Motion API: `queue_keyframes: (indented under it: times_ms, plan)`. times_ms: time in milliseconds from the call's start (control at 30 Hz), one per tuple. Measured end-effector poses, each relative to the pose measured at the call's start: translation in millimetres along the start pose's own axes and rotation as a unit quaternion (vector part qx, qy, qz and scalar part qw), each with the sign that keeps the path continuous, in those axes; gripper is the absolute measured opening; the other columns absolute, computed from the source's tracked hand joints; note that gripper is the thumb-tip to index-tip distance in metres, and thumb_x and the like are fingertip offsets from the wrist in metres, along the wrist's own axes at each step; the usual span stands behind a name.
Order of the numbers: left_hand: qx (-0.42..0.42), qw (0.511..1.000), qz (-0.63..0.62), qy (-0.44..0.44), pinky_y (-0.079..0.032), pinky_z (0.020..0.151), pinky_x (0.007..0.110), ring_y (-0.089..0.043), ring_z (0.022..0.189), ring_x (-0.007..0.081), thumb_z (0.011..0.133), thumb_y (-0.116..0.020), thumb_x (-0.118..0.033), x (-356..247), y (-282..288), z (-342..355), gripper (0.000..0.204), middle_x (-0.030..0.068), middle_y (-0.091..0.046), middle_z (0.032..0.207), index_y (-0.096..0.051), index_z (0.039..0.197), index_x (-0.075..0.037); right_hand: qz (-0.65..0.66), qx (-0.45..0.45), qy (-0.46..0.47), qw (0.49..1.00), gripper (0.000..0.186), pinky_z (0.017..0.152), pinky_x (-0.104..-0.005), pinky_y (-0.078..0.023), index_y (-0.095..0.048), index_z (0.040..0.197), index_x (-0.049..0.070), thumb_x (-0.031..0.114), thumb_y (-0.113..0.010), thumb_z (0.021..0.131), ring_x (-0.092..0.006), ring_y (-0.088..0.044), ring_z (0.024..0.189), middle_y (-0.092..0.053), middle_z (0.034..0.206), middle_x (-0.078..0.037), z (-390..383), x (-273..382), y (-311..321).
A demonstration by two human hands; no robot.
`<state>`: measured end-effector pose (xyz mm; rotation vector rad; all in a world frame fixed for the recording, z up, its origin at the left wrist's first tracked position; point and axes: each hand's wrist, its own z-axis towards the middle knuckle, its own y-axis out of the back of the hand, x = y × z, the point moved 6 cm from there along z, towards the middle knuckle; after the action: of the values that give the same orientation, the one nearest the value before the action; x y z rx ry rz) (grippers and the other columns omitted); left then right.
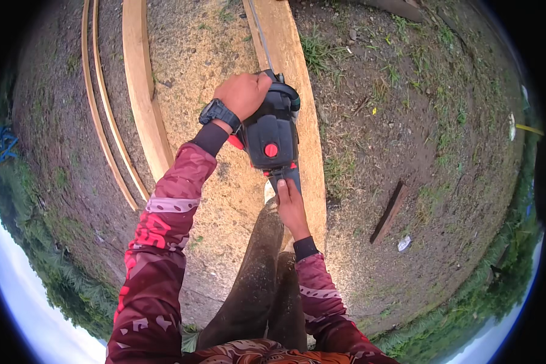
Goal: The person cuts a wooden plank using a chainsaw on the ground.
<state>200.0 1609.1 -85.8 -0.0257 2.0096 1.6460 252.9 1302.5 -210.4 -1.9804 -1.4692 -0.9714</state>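
Between my two hands is a black and red chainsaw (272, 134), its narrow bar (259, 33) pointing away from me along a thick wooden beam (312, 151). My left hand (244, 94), with a dark watch at the wrist, is closed around the front handle. At the back of the saw, my right hand (292, 209) grips the rear handle, thumb on top. The saw body covers part of the beam's left side. Whether the chain is moving cannot be made out.
Left of the saw lie another squared timber (141, 79) and two thin wooden strips (96, 91). Sawdust (206, 151) covers the ground around my legs (255, 273). A short dark wood piece (389, 212) and a crumpled clear scrap (404, 243) lie to the right.
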Motion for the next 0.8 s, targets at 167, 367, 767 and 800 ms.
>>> queue_keyframes:
  times_ms: [167,367,767,800]
  plan:
    - [0.031,0.999,0.013,0.027,-0.057,0.078,0.054,-0.070,0.082,0.0463,0.100,-0.043,-0.045,-1.2,14.0,24.2,0.054,0.0223,-0.073,0.086,-0.077,0.087,-0.005,-0.001,0.012,-0.022,1.000,0.039,0.060,-0.0274,-0.038,-0.060,0.114,0.003,0.040,-0.046,0.112,-0.0078,-0.043,0.068,-0.047,0.079,0.003,14.9,21.8,-4.0]
    - [0.036,0.999,0.026,0.028,-0.057,0.078,0.053,-0.071,0.083,0.0461,0.100,-0.043,-0.044,4.7,13.7,37.2,0.055,0.0227,-0.073,0.087,-0.077,0.087,-0.004,-0.004,-0.011,0.016,1.000,0.040,0.062,-0.0268,-0.038,-0.058,0.113,0.002,0.041,-0.047,0.112,-0.0077,-0.042,0.068,-0.046,0.080,0.004,27.3,23.9,-9.4]
    - [0.005,1.000,0.003,-0.016,-0.053,0.073,0.055,-0.067,0.079,0.0497,0.100,-0.047,-0.043,10.6,31.1,80.6,0.052,0.0266,-0.069,0.082,-0.073,0.084,-0.001,-0.027,-0.023,0.024,0.999,0.045,0.062,-0.0314,-0.039,-0.060,0.116,0.000,0.043,-0.046,0.112,-0.0114,-0.043,0.066,-0.046,0.074,0.000,53.0,68.4,-15.9]
    - [0.006,1.000,0.006,-0.012,-0.053,0.073,0.055,-0.067,0.079,0.0496,0.100,-0.047,-0.043,11.0,29.9,81.6,0.052,0.0266,-0.069,0.082,-0.073,0.084,-0.001,-0.031,-0.025,0.023,0.999,0.045,0.062,-0.0317,-0.039,-0.060,0.115,0.000,0.043,-0.046,0.112,-0.0115,-0.044,0.066,-0.047,0.073,0.000,54.1,67.9,-14.9]
